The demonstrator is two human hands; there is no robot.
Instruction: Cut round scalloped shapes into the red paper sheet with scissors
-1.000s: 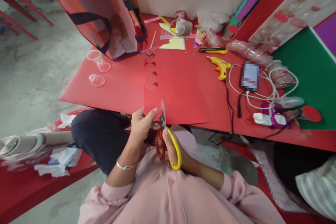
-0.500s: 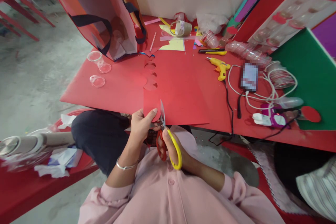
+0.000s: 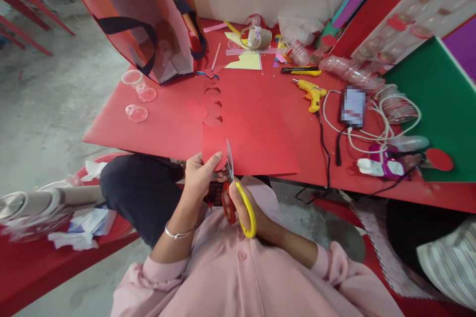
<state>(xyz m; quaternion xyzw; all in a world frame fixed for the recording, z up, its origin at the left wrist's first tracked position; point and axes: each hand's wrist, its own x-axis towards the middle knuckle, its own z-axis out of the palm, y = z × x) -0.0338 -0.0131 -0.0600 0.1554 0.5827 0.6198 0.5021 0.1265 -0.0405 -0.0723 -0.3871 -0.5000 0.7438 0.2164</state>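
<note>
My left hand (image 3: 199,173) pinches the near end of a red paper strip (image 3: 211,144), thumb on top, over the table's front edge. This strip has a rounded corner by my thumb. In my right hand (image 3: 243,200) are scissors (image 3: 251,215) with one yellow and one red handle loop. Their blades point away from me, beside the strip's right edge; whether the paper lies between them I cannot tell. Beyond the strip lie several overlapping red paper pieces with curved edges (image 3: 212,108). A larger red sheet (image 3: 260,129) rests on the table to the right.
On the red table (image 3: 167,131) are a yellow glue gun (image 3: 313,94), a cutter knife (image 3: 300,71), a phone (image 3: 353,106) with white cables, and clear plastic cups (image 3: 137,113). A large bag (image 3: 148,25) stands at the back left. A green board (image 3: 431,109) leans at right.
The hands, strip and scissors hold nearly the same pose. The whole view has shifted very slightly.
</note>
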